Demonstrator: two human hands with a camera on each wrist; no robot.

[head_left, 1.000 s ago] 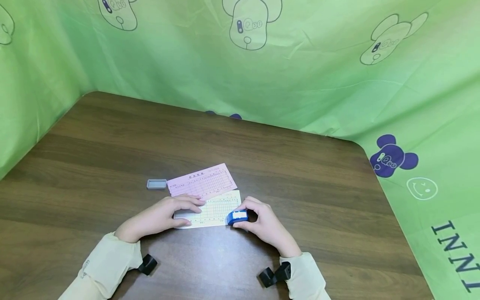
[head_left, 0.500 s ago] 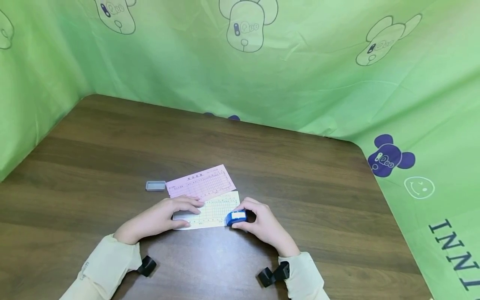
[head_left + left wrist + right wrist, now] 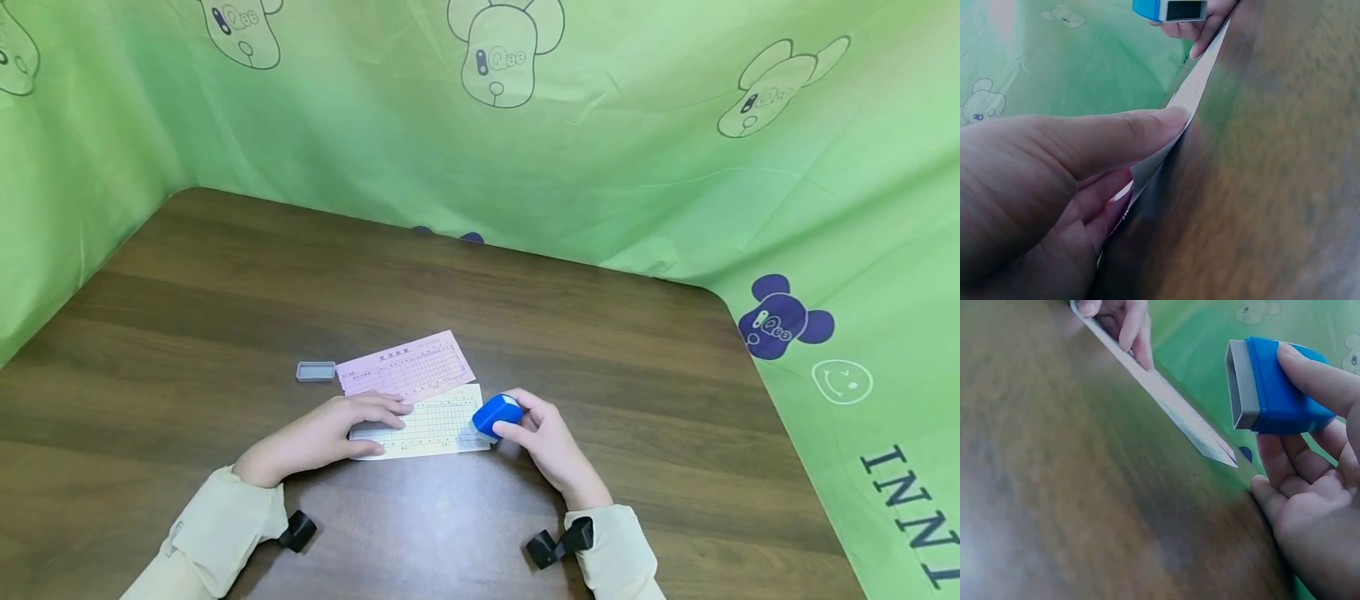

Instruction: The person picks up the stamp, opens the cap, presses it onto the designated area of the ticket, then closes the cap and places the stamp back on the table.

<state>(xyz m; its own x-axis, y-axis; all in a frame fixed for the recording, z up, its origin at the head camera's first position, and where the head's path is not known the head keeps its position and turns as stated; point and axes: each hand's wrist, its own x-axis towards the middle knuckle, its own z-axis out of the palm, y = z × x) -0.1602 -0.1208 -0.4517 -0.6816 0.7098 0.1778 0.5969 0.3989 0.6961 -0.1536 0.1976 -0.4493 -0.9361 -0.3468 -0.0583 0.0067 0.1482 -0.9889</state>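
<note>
My right hand pinches a blue stamp between thumb and fingers, tilted above the right end of a white printed form. In the right wrist view the stamp's grey open end faces left, clear of the table. A faint bluish patch shows at the form's lower right corner. My left hand rests on the form's left end, fingers spread and thumb along the near edge. Behind it, a pink printed form lies at an angle, partly hidden by the white one and my fingers.
A small clear rectangular stamp cap lies left of the pink form. The brown wooden table is enclosed at the back and sides by a green cloth printed with cartoon heads.
The stamp has come up off the white form's lower right corner and tipped over, its blue body now showing, as my right hand moved slightly right. My left hand stays in place.
</note>
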